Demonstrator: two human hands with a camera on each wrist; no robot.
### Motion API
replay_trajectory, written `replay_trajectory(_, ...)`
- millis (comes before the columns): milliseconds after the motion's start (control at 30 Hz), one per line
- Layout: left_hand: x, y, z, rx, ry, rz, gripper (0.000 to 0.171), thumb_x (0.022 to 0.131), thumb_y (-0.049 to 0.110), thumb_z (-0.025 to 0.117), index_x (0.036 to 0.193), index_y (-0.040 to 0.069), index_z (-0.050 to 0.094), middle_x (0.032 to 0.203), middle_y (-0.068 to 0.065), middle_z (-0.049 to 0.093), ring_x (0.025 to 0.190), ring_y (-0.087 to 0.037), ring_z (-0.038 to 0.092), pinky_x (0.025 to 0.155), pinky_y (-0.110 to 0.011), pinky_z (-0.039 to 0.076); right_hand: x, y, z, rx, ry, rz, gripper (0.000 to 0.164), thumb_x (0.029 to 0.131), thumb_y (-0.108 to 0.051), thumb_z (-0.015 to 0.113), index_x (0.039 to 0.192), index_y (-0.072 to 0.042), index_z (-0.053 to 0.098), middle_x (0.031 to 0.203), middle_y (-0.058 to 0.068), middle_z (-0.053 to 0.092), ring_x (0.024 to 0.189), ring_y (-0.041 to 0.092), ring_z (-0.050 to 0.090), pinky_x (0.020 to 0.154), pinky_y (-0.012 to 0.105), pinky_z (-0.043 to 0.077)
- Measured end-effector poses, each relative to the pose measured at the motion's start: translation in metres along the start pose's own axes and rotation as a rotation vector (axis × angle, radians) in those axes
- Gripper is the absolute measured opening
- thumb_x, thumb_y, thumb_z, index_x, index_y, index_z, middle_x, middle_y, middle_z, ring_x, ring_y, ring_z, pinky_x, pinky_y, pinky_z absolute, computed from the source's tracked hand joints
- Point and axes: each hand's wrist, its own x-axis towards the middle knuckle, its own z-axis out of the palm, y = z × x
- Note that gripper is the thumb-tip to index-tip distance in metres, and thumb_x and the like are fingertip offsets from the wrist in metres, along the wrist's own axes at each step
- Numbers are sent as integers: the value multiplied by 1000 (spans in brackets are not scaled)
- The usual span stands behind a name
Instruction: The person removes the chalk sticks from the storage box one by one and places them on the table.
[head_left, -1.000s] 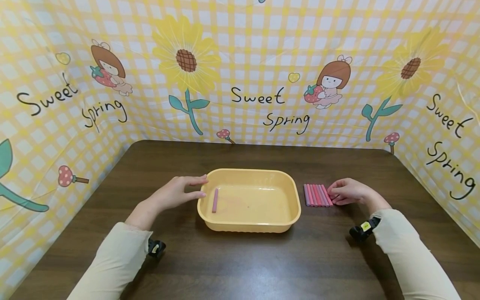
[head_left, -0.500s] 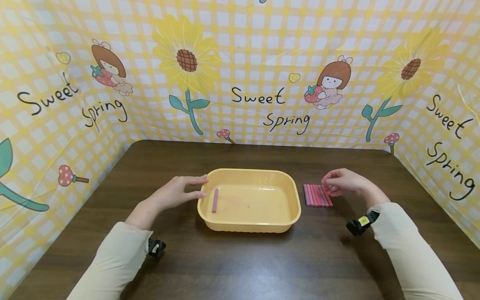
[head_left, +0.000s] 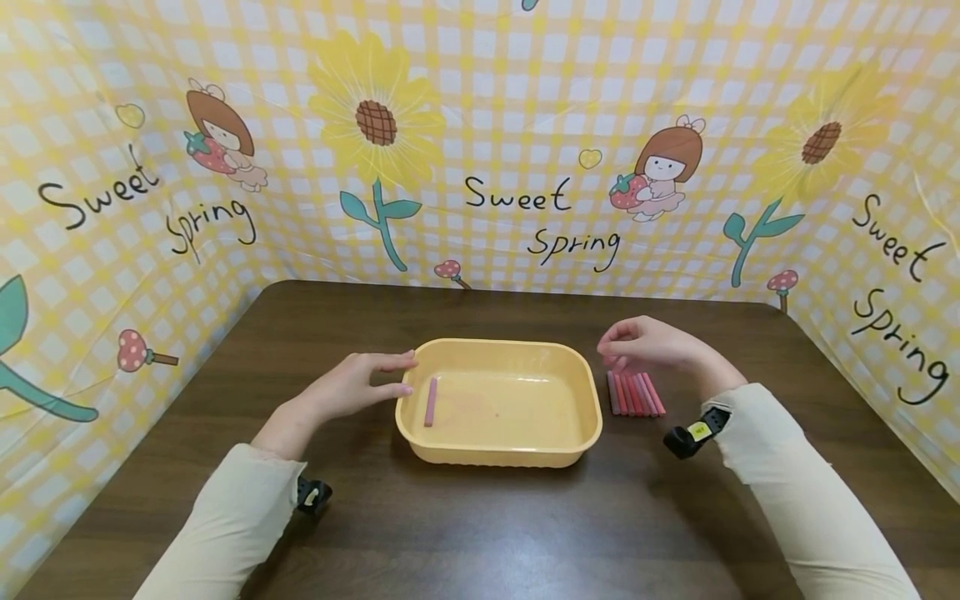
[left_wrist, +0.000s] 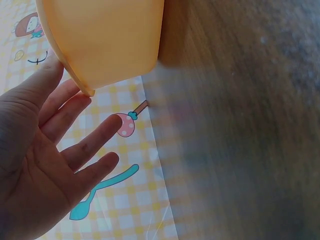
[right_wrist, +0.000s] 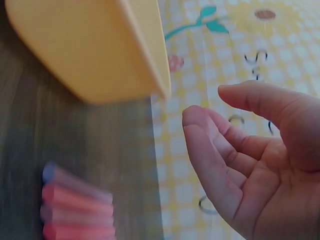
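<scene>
A yellow plastic basin (head_left: pixel 498 458) stands mid-table with one mauve chalk-like stick (head_left: pixel 431 402) lying near its left end. My left hand (head_left: pixel 348 387) touches the basin's left rim with thumb and index finger, the other fingers spread loosely in the left wrist view. To the right of the basin, several pink and purple chalk-like sticks (head_left: pixel 634 394) lie side by side in a row. Just beyond that row, my right hand (head_left: pixel 645 343) hovers by the basin's right rim. In the right wrist view, thumb and fingertips (right_wrist: pixel 195 116) are apart, holding nothing.
The dark wooden table (head_left: pixel 495 533) is closed in at the back and sides by a yellow checked cloth (head_left: pixel 510 108). A black wrist camera (head_left: pixel 688 440) sits below the right wrist, another wrist camera (head_left: pixel 312 497) below the left.
My right hand has moved left and away from me, from the right end of the stick row to beyond its left part. The left hand, basin and sticks have stayed put.
</scene>
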Motion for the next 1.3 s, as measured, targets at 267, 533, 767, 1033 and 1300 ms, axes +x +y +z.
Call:
replay_trajectory(267, 0, 1, 0, 5, -6, 6, 49, 87, 25, 65, 131, 5, 54, 140, -13, 47, 130, -33, 45, 106, -51, 38, 11, -29, 21, 24, -57, -39, 38, 93, -21, 57, 115, 9, 51, 88, 5, 61, 74, 9, 59, 75, 29, 57)
replay_trajectory(533, 0, 0, 0, 3, 4, 14, 49, 87, 23, 66, 130, 4, 55, 139, -13, 48, 129, -33, 46, 106, -52, 38, 24, -48, 39, -47, -87, -68, 34, 91, -23, 58, 112, 4, 57, 90, 7, 63, 73, 12, 62, 72, 29, 57)
replay_trajectory(767, 1, -1, 1, -3, 8, 19, 49, 86, 23, 66, 130, 4, 55, 139, -13, 48, 129, -33, 46, 106, -51, 38, 37, -61, 53, -104, -117, -81, 27, 90, -21, 60, 106, 1, 60, 90, 10, 66, 73, 12, 64, 73, 31, 59)
replay_trajectory(1033, 1, -1, 0, -1, 8, 25, 52, 86, 28, 66, 130, 4, 55, 139, -13, 48, 128, -32, 48, 105, -49, 40, 48, -72, 67, -139, -167, -111, 23, 91, -19, 58, 104, 0, 62, 87, 9, 67, 71, 11, 65, 72, 29, 59)
replay_trajectory(1300, 1, -1, 0, -1, 8, 20, 52, 86, 28, 66, 130, 4, 55, 139, -13, 48, 128, -33, 48, 105, -49, 40, 67, -78, 82, -160, -216, -98, 22, 91, -23, 60, 100, -3, 63, 84, 6, 66, 69, 11, 64, 70, 28, 58)
